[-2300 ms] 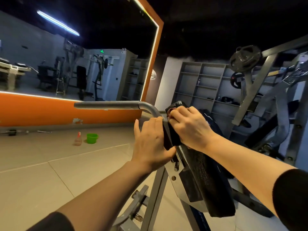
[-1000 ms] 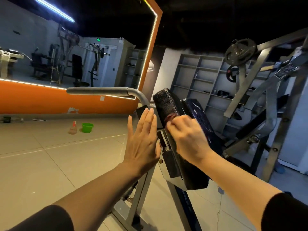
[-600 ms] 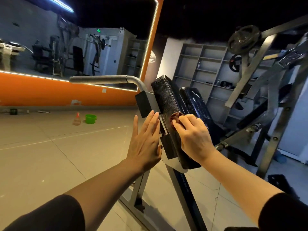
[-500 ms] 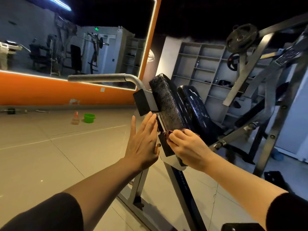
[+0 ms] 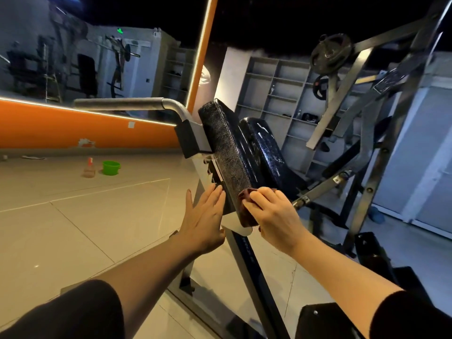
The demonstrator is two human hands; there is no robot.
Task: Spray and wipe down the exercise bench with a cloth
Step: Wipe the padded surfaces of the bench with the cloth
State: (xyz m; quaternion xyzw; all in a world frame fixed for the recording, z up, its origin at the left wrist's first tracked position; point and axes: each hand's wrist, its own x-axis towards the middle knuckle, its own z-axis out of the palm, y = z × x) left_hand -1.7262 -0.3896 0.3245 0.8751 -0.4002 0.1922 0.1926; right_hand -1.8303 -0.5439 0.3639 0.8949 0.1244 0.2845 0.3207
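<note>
Head view: wiping step, my right hand (image 5: 274,216) grips dark red cloth (image 5: 245,211) at black textured bench pad (image 5: 227,152) bottom edge, flat left hand (image 5: 203,221) braces frame; next probably needs the other pad face.

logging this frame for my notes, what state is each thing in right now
left hand: open, fingers straight, flat against the back of the pad's mount
right hand: grips the cloth, presses it on the pad's lower end
cloth: bunched, dark red, on the pad edge
pad: tilted, steeply inclined
spray bottle: upright on the floor, untouched
green bowl: upright on the floor beside the bottle
</note>
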